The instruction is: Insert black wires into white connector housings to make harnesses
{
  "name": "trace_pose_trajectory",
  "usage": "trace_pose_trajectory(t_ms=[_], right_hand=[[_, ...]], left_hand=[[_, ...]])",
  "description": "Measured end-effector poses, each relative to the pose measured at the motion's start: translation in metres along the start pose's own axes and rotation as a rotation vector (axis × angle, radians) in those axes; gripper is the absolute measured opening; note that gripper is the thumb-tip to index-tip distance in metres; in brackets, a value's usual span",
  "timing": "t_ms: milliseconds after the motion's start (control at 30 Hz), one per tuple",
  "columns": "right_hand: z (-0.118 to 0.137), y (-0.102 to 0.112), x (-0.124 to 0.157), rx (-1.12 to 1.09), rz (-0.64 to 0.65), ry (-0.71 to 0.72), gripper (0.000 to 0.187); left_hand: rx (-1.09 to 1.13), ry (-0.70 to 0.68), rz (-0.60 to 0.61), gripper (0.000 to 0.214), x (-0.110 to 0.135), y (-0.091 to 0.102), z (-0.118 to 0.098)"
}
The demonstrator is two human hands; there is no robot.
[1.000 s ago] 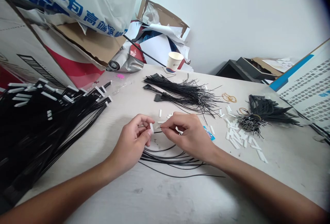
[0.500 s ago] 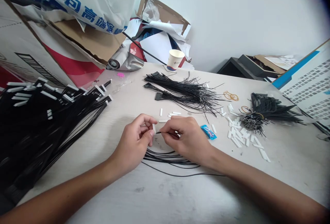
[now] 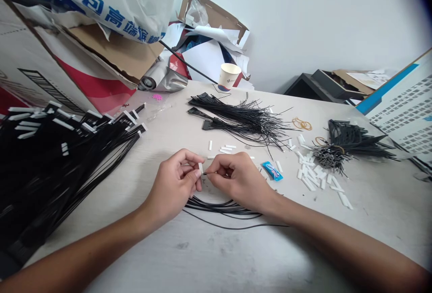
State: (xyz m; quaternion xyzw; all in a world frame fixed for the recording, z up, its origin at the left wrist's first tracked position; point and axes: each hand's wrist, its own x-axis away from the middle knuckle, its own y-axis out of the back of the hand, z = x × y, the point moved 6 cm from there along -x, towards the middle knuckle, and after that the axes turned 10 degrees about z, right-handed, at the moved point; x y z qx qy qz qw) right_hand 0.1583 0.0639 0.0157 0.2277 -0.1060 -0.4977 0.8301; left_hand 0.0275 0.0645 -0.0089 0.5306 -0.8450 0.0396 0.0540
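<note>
Since the earlier frame, our right hand (image 3: 239, 182) has eased in toward our left hand (image 3: 173, 180), and the loose black wires (image 3: 219, 206) below them have drawn into a tighter curve. Our left thumb (image 3: 198, 175) and forefinger pinch a small white connector housing (image 3: 200, 169), held upright. Our right fingertips (image 3: 216, 168) are nearly closed on a thin wire end (image 3: 208, 173), just beside the housing. The step in hand looks like seating this wire in the housing, and the moment seems to call for lining its tip up with an opening too small to see. Farther out on the white table (image 3: 371, 221) lie a blue wrapper (image 3: 272, 171), scattered white housings (image 3: 308, 176), a fanned black wire bundle (image 3: 243, 119) and rubber bands (image 3: 302, 124). At left is a large heap of finished wires (image 3: 67, 158). A paper cup (image 3: 228, 76) stands beyond.
</note>
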Motion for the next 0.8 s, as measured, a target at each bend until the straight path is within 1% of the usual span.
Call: trace_pose_trajectory(t_ms=[300,467,533,600,633,667,700,733,800], right_hand=[[-0.009,-0.004,-0.001,-0.154,0.012,-0.060,0.011],[-0.021,-0.009,-0.008,-0.148,0.025,-0.059,0.012],[-0.019,-0.004,-0.012,-0.115,0.052,-0.036,0.011],[-0.007,0.011,-0.013,-0.053,0.058,-0.004,0.006],[0.003,0.024,-0.011,0.000,0.034,0.023,0.006],[0.015,0.039,-0.006,0.057,-0.013,0.054,0.010],[0.032,0.056,0.002,0.159,-0.091,0.114,0.013],[0.047,0.074,0.012,0.211,-0.178,0.157,0.014],[0.074,0.099,0.034,0.311,-0.289,0.212,0.016]], left_hand=[[-0.022,-0.021,0.003,0.007,-0.001,0.003,0.002],[-0.044,-0.022,-0.010,0.007,-0.001,0.003,0.000],[-0.070,-0.008,-0.017,0.009,-0.001,0.003,-0.002],[-0.127,0.022,-0.014,0.013,-0.003,0.004,-0.004],[-0.172,0.042,-0.012,0.016,-0.005,0.006,-0.007],[-0.235,0.057,-0.016,0.020,-0.006,0.008,-0.010],[-0.313,0.062,-0.030,0.025,-0.007,0.013,-0.015],[-0.403,0.060,-0.053,0.029,-0.006,0.019,-0.021],[-0.579,0.012,-0.134,0.034,0.000,0.038,-0.035]])
